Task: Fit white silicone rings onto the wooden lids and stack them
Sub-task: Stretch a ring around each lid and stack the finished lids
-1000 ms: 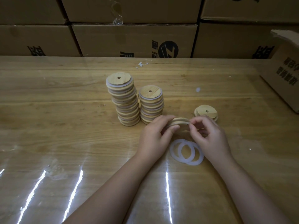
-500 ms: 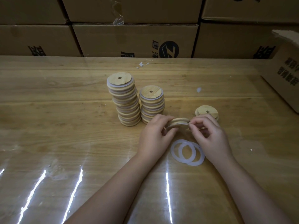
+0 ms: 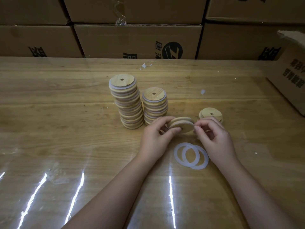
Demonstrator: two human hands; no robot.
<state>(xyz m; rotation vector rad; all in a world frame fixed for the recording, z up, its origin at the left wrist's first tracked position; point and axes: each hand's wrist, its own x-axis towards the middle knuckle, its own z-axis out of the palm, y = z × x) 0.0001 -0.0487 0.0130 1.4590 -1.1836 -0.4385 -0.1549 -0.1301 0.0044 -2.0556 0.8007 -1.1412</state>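
Head view: left hand, right hand, pinch grips on wooden lid.

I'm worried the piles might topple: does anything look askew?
Yes. The taller stack of lids is staggered, its upper lids offset to the left of its base. The shorter stack beside it stands straighter.

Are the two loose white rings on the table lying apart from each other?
No, the two loose white rings overlap, one lying partly across the other, flat on the table.
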